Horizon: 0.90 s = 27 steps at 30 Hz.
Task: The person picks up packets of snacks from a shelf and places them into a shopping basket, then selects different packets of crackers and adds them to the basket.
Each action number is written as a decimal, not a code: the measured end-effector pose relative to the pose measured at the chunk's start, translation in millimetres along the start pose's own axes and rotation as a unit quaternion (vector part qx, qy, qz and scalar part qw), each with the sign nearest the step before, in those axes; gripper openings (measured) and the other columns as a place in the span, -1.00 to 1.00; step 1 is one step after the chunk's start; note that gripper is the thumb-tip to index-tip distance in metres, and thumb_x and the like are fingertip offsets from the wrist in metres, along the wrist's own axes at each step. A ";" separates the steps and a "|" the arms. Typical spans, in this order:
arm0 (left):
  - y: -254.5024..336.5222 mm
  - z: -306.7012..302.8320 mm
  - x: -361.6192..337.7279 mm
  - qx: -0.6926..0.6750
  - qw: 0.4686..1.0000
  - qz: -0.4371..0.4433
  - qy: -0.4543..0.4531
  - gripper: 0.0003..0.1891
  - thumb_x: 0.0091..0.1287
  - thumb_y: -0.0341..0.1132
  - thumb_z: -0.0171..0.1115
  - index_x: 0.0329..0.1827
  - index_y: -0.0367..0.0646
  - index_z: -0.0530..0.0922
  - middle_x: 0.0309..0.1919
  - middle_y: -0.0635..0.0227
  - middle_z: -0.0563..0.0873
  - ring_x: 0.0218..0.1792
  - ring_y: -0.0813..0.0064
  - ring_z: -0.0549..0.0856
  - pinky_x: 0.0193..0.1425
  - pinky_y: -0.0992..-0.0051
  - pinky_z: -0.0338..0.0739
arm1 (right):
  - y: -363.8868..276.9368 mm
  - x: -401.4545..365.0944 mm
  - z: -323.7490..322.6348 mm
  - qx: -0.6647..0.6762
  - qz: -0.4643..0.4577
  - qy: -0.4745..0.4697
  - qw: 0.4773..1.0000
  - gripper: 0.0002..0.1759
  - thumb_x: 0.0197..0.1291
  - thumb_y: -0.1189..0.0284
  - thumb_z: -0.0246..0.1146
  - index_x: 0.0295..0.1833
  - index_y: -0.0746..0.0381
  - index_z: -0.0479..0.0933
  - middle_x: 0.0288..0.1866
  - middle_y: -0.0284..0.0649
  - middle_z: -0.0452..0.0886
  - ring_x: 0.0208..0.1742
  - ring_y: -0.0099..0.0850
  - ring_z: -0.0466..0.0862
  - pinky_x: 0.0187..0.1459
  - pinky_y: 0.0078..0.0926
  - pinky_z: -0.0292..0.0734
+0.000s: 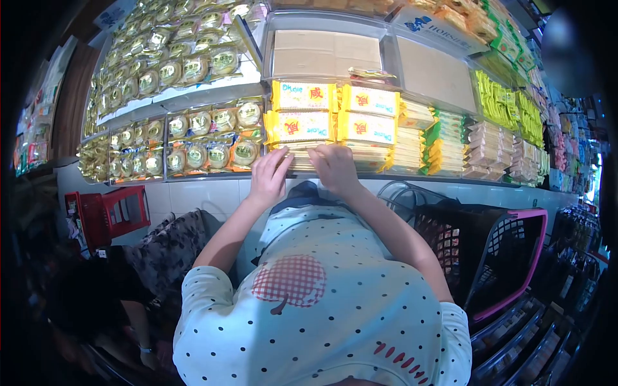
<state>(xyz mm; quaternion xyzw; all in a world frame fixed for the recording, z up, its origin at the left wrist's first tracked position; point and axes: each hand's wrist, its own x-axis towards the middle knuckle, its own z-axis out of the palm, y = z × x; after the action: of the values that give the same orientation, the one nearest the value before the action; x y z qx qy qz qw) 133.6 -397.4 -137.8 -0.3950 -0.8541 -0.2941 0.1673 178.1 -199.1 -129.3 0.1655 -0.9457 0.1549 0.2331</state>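
Observation:
My left hand (269, 174) lies at the left end of a front row of thin biscuit packets (300, 161), its fingers stretched over their top edges. At the right end of that row, my right hand (336, 168) touches the packets with bent, separated fingers. Neither hand is lifting a packet. Directly behind lie yellow-and-white biscuit packs with red characters, among them a front left pack (300, 127) and a front right pack (367, 127). Two more lie flat behind these. The packets' lower parts are hidden in the bin.
Wrapped round cakes (224, 119) fill the bins at left. Yellow and green packets (444, 141) stand at right. A cardboard-lined bin (325, 51) lies behind. Below are a red stool (125, 209), a black basket with a pink handle (496, 251), and another person (96, 302) at lower left.

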 end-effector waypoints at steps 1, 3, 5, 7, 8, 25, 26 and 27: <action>-1.5 0.8 1.1 0.006 1.000 0.004 -0.014 -0.55 0.01 -0.56 0.20 0.04 -0.15 0.49 0.06 0.23 0.52 0.07 0.22 0.49 0.11 0.30 0.29 | 0.6 -1.1 -2.3 0.001 -0.015 0.000 1.000 -0.57 -0.04 0.46 0.22 0.04 0.17 0.42 -0.10 -0.29 0.42 -0.11 -0.32 0.46 -0.10 -0.28 0.31; -2.3 1.6 1.3 0.012 0.999 0.006 -0.030 -0.56 0.02 -0.56 0.18 0.05 -0.15 0.49 0.06 0.26 0.52 0.09 0.25 0.48 0.15 0.30 0.26 | -0.9 -0.4 -7.2 0.001 -0.003 0.005 1.000 -0.55 -0.07 0.48 0.22 0.04 0.17 0.42 -0.09 -0.30 0.43 -0.09 -0.32 0.45 -0.08 -0.27 0.30; -0.6 2.1 2.1 0.016 0.999 0.008 -0.047 -0.56 0.04 -0.56 0.17 0.05 -0.14 0.49 0.07 0.28 0.53 0.11 0.27 0.48 0.18 0.30 0.23 | -2.9 -3.6 -13.2 0.001 0.010 0.009 1.000 -0.53 -0.11 0.49 0.22 0.04 0.17 0.42 -0.08 -0.30 0.43 -0.07 -0.33 0.45 -0.06 -0.26 0.28; 2.0 0.7 4.6 0.020 0.999 0.003 -0.040 -0.57 0.05 -0.56 0.16 0.06 -0.14 0.49 0.06 0.30 0.54 0.13 0.31 0.47 0.22 0.29 0.18 | -4.5 -11.7 -20.4 0.027 0.005 0.018 0.999 -0.59 -0.11 0.48 0.19 -0.02 0.17 0.45 -0.07 -0.28 0.43 0.00 -0.36 0.42 0.03 -0.28 0.24; 1.5 1.5 4.8 0.018 0.999 0.008 -0.041 -0.57 0.05 -0.56 0.16 0.06 -0.14 0.49 0.06 0.30 0.54 0.13 0.31 0.47 0.22 0.29 0.18 | -5.1 -17.6 -22.4 0.025 0.009 0.020 0.999 -0.59 -0.11 0.48 0.19 -0.02 0.17 0.45 -0.07 -0.28 0.43 0.00 -0.36 0.42 0.03 -0.28 0.24; 26.3 22.8 42.4 -0.087 0.981 0.104 -0.141 -0.58 -0.04 -0.61 0.06 -0.02 -0.26 0.52 0.11 0.17 0.51 0.15 0.21 0.49 0.20 0.26 0.38 | 21.9 -74.9 -80.4 -0.032 0.236 0.092 0.967 -0.67 -0.09 0.59 0.24 -0.12 0.22 0.47 -0.14 -0.22 0.47 -0.10 -0.26 0.48 -0.04 -0.25 0.32; 25.9 22.8 42.5 -0.092 0.979 0.110 -0.142 -0.58 -0.04 -0.61 0.06 -0.02 -0.26 0.52 0.11 0.17 0.51 0.15 0.21 0.49 0.20 0.26 0.38 | 26.0 -76.1 -83.4 -0.039 0.241 0.094 0.965 -0.67 -0.09 0.59 0.24 -0.12 0.22 0.47 -0.14 -0.22 0.47 -0.10 -0.26 0.48 -0.04 -0.25 0.32; 26.0 22.9 43.9 -0.096 0.979 0.107 -0.143 -0.57 -0.05 -0.62 0.06 -0.02 -0.26 0.52 0.12 0.17 0.50 0.15 0.20 0.49 0.20 0.25 0.37 | 31.9 -77.6 -87.4 -0.054 0.248 0.106 0.961 -0.68 -0.08 0.59 0.24 -0.11 0.23 0.47 -0.15 -0.21 0.47 -0.11 -0.25 0.48 -0.04 -0.26 0.32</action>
<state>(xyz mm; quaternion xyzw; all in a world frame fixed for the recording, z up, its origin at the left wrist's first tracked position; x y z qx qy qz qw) 124.7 -344.2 -123.0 -0.5364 -0.7899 -0.2953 0.0351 264.8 -119.4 -100.7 -0.1043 -0.9339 0.1733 0.2948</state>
